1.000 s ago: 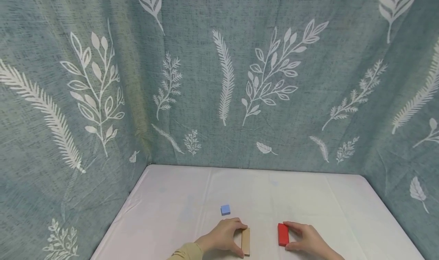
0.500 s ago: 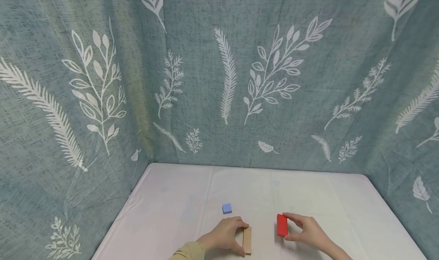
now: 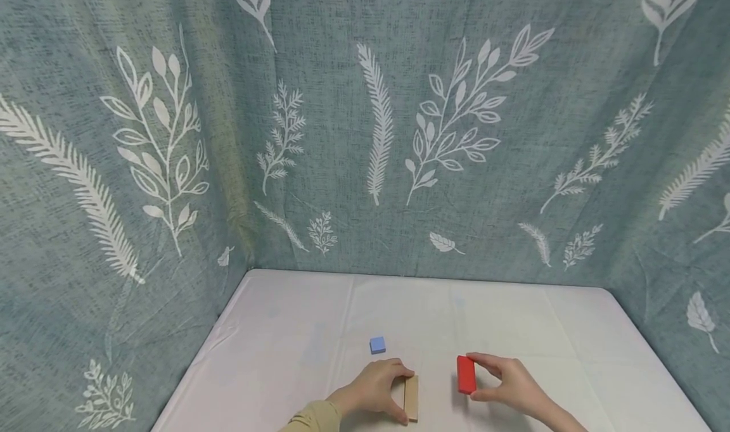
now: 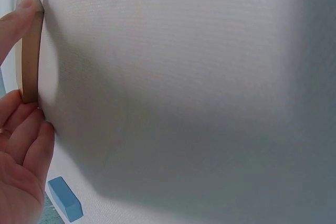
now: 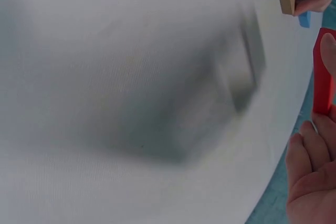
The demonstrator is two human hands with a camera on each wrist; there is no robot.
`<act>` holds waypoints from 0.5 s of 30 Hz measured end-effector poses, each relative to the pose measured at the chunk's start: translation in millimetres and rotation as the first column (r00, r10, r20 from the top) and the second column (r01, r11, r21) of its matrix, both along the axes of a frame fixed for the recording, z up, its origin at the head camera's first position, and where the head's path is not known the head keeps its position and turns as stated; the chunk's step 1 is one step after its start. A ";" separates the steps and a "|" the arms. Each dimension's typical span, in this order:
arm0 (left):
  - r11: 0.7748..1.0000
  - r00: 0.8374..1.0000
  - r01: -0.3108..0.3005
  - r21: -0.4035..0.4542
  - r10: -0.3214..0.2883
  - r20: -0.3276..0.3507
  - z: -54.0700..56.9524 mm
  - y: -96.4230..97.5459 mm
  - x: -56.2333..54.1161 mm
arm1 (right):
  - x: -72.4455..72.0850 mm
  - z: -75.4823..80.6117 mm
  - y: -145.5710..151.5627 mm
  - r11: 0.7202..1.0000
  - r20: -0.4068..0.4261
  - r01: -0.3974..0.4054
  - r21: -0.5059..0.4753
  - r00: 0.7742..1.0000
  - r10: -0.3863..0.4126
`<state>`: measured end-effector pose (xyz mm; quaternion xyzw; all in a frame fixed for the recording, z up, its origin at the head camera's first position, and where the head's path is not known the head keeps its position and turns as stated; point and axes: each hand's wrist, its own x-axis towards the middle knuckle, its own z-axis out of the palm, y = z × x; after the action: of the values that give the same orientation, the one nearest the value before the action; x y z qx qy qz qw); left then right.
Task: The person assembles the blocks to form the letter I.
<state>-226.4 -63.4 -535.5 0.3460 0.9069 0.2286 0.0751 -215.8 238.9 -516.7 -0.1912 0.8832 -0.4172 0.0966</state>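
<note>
Red block (image 3: pixel 466 375) and right hand (image 3: pixel 507 386) are both to the right of the wooden block (image 3: pixel 411 398). The right hand pinches the red block by its two ends, with the thumb on the end near the person and a finger on the far end. Thumb and fingers are spread just wide enough to fit it. The red block is up off the white table (image 3: pixel 513 318), a bit tilted, and its blurry shadow (image 5: pixel 244 98) falls on the table to the right of the wooden block.

The wooden block is long and thin and lies flat on the table. The left hand (image 3: pixel 373 387) is right beside it, on its left. That hand holds the wooden block by its two ends too, thumb on the near end and fingers on the far end, spread about as wide as the block is long. A pale yellow-green sleeve (image 3: pixel 315 417) is on the left arm, left of the wooden block.

A small blue block (image 3: pixel 377 345) sits farther back than the wooden block and to its left, with no hand touching it. Well behind the wooden block hangs a blue-green cloth (image 3: pixel 336 134) with white leaves (image 3: pixel 381 125) on it.
</note>
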 end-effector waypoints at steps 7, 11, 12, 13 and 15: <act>1.000 1.000 -0.001 0.003 0.001 0.011 -0.7 0.2 0.6 | 4.7 1.0 -6.3 0.999 0.021 -0.046 -0.022 0.999 0.047; 1.000 1.000 -0.006 0.000 0.006 0.018 -0.2 0.2 0.7 | 6.8 -1.0 -9.4 0.999 0.018 -0.045 -0.006 0.999 0.045; 1.000 1.000 -0.008 -0.001 0.008 0.020 -0.1 0.2 0.6 | 7.2 -1.1 -10.2 0.999 0.013 -0.048 -0.006 0.999 0.048; 1.000 1.000 -0.009 -0.001 0.010 0.023 -0.1 0.3 0.4 | 7.7 -1.3 -11.0 0.999 0.015 -0.047 -0.002 0.999 0.047; 1.000 1.000 -0.012 -0.002 0.013 0.028 -0.2 0.4 0.1 | 8.0 -1.7 -12.5 0.999 0.021 -0.049 -0.002 0.999 0.049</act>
<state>-226.3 -62.9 -535.6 0.3370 0.9080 0.2332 0.0865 -207.8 226.5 -518.4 -0.2085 0.8769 -0.4172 0.1162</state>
